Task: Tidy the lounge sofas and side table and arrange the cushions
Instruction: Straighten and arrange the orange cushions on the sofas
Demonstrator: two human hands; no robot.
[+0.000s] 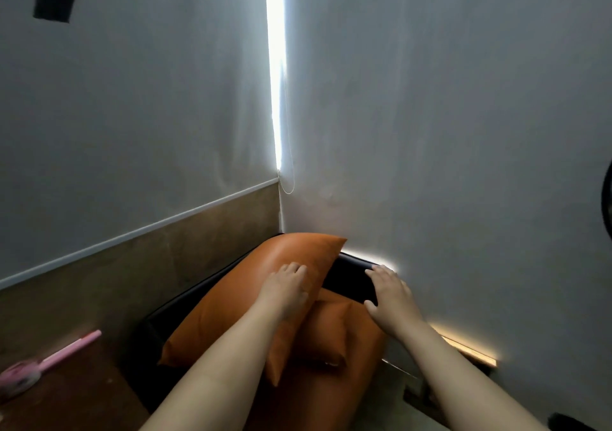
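head-worn view, facing down, near corner

Lounge corner — sofa [351, 278], orange cushions [251, 291], blinds [132, 116]

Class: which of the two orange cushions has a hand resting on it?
The upper cushion, leaning against the sofa back: the left hand rests on it. The lower cushion lies partly beneath it.

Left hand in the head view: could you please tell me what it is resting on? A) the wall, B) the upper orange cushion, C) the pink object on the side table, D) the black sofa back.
B: the left hand lies flat on the upper orange cushion, while the right hand is the one on the black sofa back.
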